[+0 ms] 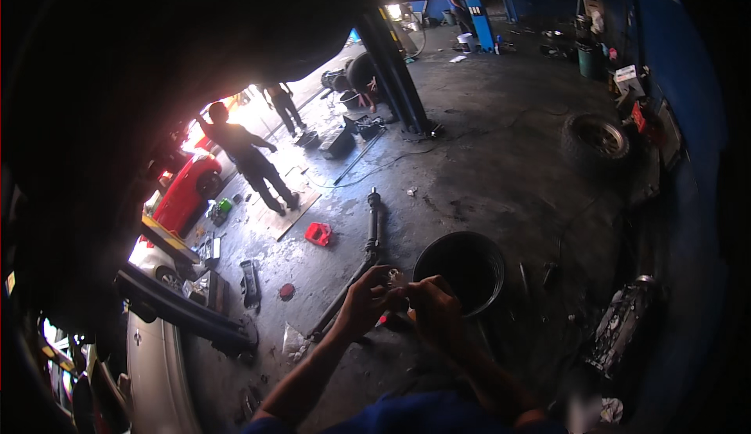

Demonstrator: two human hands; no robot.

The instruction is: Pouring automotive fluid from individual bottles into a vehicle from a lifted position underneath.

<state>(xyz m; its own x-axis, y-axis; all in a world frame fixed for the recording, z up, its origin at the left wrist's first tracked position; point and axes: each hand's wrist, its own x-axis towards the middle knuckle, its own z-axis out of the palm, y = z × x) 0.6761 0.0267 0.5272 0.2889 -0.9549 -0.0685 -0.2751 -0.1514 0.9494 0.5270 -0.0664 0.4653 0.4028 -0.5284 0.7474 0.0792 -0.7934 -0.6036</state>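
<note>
My left hand (364,302) is closed with its fingertips around a small, pale, shiny part (395,278), whose exact kind is too small to tell. My right hand (436,306) comes up against it from the other side, fingers curled in a pinch. What the right fingers hold, if anything, is hidden. Just beyond my right hand stands a round black tub (498,277) on the floor. A long dark drive shaft (371,234) lies past my left hand, its near end running down behind my left forearm.
A dark vehicle underside hangs overhead. Lift posts (395,82) stand ahead and at left (188,309). Red plastic container (318,234), wheel (596,140) and greasy metal housing (623,326) lie about. One person (241,148) stands on a flat board (293,213); others are farther off.
</note>
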